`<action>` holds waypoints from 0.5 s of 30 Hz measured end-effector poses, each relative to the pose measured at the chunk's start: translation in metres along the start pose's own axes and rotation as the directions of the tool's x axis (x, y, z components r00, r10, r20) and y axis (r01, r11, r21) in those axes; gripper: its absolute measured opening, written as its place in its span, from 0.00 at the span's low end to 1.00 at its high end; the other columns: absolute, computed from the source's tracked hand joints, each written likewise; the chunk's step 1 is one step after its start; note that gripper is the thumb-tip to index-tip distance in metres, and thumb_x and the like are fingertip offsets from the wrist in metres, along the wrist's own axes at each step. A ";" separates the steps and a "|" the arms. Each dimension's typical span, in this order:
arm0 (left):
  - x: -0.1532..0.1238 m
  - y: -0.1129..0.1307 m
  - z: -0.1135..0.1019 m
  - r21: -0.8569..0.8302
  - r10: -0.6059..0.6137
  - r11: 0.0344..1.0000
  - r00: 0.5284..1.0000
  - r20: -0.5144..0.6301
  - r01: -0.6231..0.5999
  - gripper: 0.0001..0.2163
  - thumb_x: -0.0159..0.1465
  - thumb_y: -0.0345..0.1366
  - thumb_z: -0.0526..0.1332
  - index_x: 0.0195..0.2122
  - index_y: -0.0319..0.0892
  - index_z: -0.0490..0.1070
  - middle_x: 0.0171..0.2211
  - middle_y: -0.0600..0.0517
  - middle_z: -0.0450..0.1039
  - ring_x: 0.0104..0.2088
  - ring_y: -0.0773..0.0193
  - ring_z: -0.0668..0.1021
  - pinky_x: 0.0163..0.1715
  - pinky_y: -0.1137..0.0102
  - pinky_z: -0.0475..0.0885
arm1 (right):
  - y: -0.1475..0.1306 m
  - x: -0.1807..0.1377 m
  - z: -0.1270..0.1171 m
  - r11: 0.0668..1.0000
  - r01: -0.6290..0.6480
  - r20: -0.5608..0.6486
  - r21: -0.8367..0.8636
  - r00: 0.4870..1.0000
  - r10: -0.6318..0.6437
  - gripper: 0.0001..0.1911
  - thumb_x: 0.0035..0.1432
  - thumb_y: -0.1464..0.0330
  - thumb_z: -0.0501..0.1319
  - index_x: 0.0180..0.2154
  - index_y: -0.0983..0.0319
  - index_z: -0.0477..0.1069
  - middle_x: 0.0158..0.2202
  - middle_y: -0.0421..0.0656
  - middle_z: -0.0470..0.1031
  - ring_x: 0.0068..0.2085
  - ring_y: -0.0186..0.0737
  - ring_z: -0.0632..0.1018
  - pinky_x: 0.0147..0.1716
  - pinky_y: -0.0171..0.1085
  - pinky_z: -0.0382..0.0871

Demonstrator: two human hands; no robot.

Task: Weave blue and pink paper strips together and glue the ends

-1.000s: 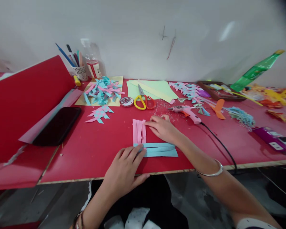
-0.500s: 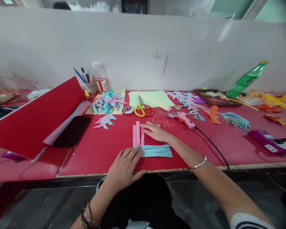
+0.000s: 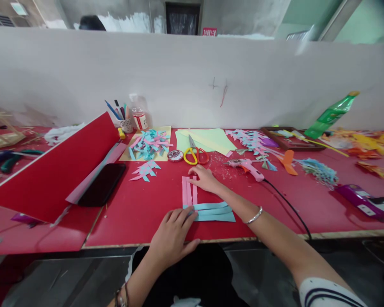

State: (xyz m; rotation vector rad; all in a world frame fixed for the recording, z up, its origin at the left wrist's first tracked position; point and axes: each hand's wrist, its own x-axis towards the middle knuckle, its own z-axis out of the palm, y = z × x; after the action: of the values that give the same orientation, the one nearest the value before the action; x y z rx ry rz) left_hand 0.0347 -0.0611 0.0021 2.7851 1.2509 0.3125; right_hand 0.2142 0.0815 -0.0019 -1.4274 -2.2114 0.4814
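Note:
Narrow pink paper strips (image 3: pixel 189 195) stand side by side, their lower ends crossing blue paper strips (image 3: pixel 216 212) that lie sideways to the right. My left hand (image 3: pixel 174 232) rests flat over the crossing, fingers stretched out and pressing the paper on the red table. At the far ends of the pink strips is my right hand (image 3: pixel 203 178), its fingers bent and its thumb and fingertips at a pink strip. The exact grip there is partly hidden. Beyond that hand lie scissors (image 3: pixel 194 153) with yellow and red handles.
A pink glue gun (image 3: pixel 248 166) with a black cord lies to the right, near a purple power strip (image 3: pixel 365 200). On the left are a phone (image 3: pixel 102 185) and a raised red board (image 3: pixel 60 170). Cut paper pieces (image 3: pixel 150 143) and a green bottle (image 3: pixel 333 113) stand farther back.
The view has tilted up, so everything sits lower. The middle pink strip stuck out past its neighbours before; now its far end is about level with them. My left hand stays on the crossing.

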 end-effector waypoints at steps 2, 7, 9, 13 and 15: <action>0.000 0.000 0.000 0.003 0.004 1.000 1.000 0.004 -0.004 0.25 0.61 0.49 0.49 0.56 0.44 0.55 0.56 0.49 0.60 0.50 0.57 0.65 0.49 0.62 0.60 | 0.003 -0.001 -0.005 0.999 0.033 0.005 0.017 0.999 -0.034 0.13 0.53 0.70 0.56 0.42 0.63 0.67 0.43 0.48 0.66 0.45 0.41 0.69 0.44 0.42 0.61; 0.000 0.000 -0.002 0.010 0.030 0.999 0.999 0.014 -0.030 0.24 0.61 0.49 0.48 0.57 0.47 0.55 0.56 0.49 0.59 0.50 0.57 0.65 0.48 0.63 0.61 | 0.007 -0.014 -0.020 0.985 0.155 0.143 0.072 0.976 -0.164 0.18 0.53 0.68 0.57 0.47 0.60 0.65 0.46 0.47 0.65 0.49 0.41 0.65 0.50 0.44 0.58; 0.000 -0.001 -0.002 0.016 0.052 0.999 0.998 0.021 -0.052 0.22 0.62 0.49 0.48 0.56 0.51 0.56 0.56 0.49 0.58 0.49 0.57 0.66 0.47 0.62 0.61 | 0.008 -0.019 -0.024 0.977 0.195 0.205 0.092 0.956 -0.210 0.19 0.52 0.66 0.59 0.48 0.59 0.66 0.48 0.47 0.62 0.51 0.42 0.64 0.52 0.45 0.56; 0.000 -0.004 0.000 0.020 0.084 0.996 0.996 0.031 -0.085 0.21 0.62 0.49 0.47 0.55 0.52 0.57 0.56 0.49 0.59 0.50 0.56 0.66 0.47 0.61 0.60 | 0.009 -0.021 -0.028 0.962 0.204 0.300 0.179 0.920 -0.251 0.21 0.51 0.65 0.60 0.49 0.59 0.65 0.50 0.47 0.59 0.53 0.41 0.62 0.53 0.43 0.54; 0.000 -0.004 0.001 0.016 0.096 0.995 0.995 0.038 -0.096 0.22 0.62 0.49 0.46 0.56 0.52 0.56 0.56 0.50 0.60 0.49 0.57 0.66 0.48 0.61 0.59 | 0.010 -0.020 -0.030 0.952 0.202 0.333 0.231 0.903 -0.272 0.21 0.51 0.65 0.60 0.48 0.60 0.66 0.50 0.48 0.59 0.53 0.40 0.62 0.53 0.42 0.54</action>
State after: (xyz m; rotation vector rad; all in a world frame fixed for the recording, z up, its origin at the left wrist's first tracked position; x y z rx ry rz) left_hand 0.0319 -0.0578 0.0004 2.8580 1.1198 0.2545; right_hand 0.2452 0.0688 0.0136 -1.0107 -2.5016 0.9028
